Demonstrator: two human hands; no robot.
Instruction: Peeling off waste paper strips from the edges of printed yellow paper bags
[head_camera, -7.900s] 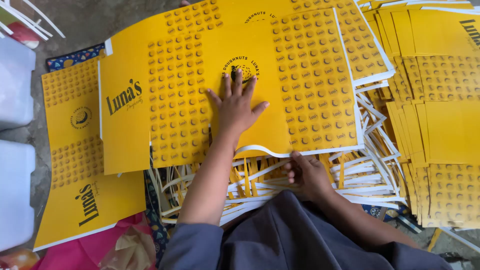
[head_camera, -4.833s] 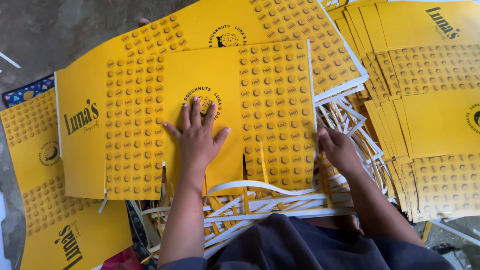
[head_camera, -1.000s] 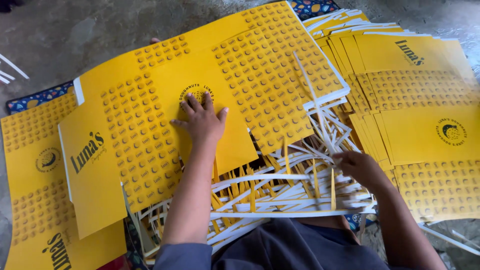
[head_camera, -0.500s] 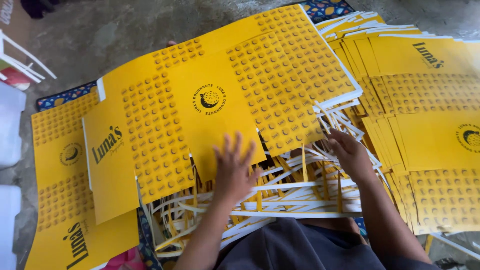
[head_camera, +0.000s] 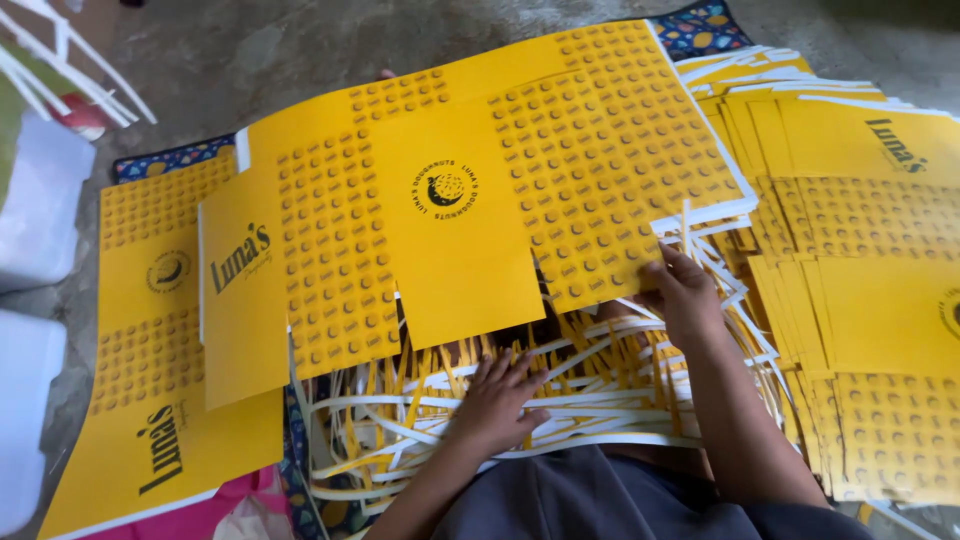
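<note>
Near the middle of the floor, the big yellow die-cut box sheet (head_camera: 470, 190) now lies free on top of its stack, and the left hand (head_camera: 497, 400) has come off it. A second ago that hand was pressed flat on the sheet's centre panel; now it is down on the tangle of white and yellow trim strips (head_camera: 560, 400) just near of the sheet, palm down, fingers spread, gripping nothing that I can see. So the holding-down seems to be over and the waste is what the hands are busy with, I'd judge.

The right hand (head_camera: 685, 295) sits at the sheet's near right corner, fingers curled around the edge, where loose strips stick up; whether it pinches card or a strip I cannot tell.

The sheet's centre flap hangs toward the person, its near edge just far of the left hand and not touching it. To the right lies an overlapping stack of yellow sheets (head_camera: 870, 260), to the left another yellow printed sheet (head_camera: 150, 330) on the floor, and white plastic containers (head_camera: 40, 210) stand at the far left.
</note>
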